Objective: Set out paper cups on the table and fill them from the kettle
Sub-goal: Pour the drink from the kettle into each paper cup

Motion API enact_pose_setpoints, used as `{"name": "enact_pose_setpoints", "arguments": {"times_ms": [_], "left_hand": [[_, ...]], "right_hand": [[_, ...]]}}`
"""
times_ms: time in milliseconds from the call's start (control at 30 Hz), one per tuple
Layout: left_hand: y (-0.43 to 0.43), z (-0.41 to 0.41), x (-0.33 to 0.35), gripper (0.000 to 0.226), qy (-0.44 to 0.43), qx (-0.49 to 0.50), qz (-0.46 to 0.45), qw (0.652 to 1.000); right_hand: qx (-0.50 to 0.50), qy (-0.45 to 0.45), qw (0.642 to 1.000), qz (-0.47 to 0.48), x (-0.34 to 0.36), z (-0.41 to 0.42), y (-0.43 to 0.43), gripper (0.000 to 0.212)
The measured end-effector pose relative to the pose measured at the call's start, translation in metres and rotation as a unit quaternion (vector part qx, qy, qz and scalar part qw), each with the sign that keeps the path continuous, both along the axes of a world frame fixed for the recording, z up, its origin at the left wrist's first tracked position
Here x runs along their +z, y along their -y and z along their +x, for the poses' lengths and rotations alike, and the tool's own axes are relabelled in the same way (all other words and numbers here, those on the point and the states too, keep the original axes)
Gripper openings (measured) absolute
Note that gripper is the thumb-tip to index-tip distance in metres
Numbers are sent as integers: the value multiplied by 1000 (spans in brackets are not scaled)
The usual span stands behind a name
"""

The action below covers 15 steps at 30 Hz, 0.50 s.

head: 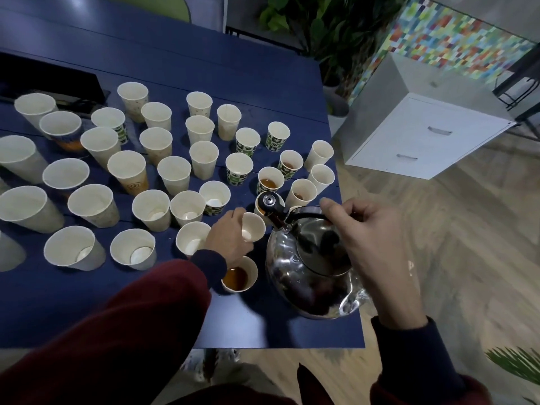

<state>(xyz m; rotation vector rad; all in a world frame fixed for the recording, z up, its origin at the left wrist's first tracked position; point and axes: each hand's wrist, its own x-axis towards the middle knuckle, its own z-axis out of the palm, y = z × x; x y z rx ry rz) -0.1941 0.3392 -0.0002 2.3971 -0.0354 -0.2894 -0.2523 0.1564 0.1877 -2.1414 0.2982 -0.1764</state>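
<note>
Your kettle (309,276) is at the near right corner of the surface (263,83), tipped forward so its spout hangs over the cup under the spout (258,206). Your right hand (371,244) is wrapped round the black handle from above, which gives you the leverage to control that tilt. The spout hides most of that cup, so you cannot read its level from here.

Your left hand (229,238) curls round the side of the next cup (252,229), just beside the spout. It is white inside and dry, and you are probably holding it so that a light paper cup does not tip or slide once liquid reaches it.

Brown liquid shows in the near cup (238,276) by your left cuff and in three filled cups (270,182) beyond the spout, all at the right edge. Filling seems to have begun on that side. The empty cups (152,209) stand upright in loose rows across the middle and left. They are set close together, so swing the spout with care. A white cabinet (423,135) stands on the floor beyond.
</note>
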Motion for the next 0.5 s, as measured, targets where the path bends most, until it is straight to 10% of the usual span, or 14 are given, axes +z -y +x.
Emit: {"name": "enact_pose_setpoints", "arguments": {"times_ms": [500], "left_hand": [[8, -27, 33, 66, 115, 125, -99, 980]], "right_hand": [[103, -23, 994, -27, -8, 34, 9, 47]]}}
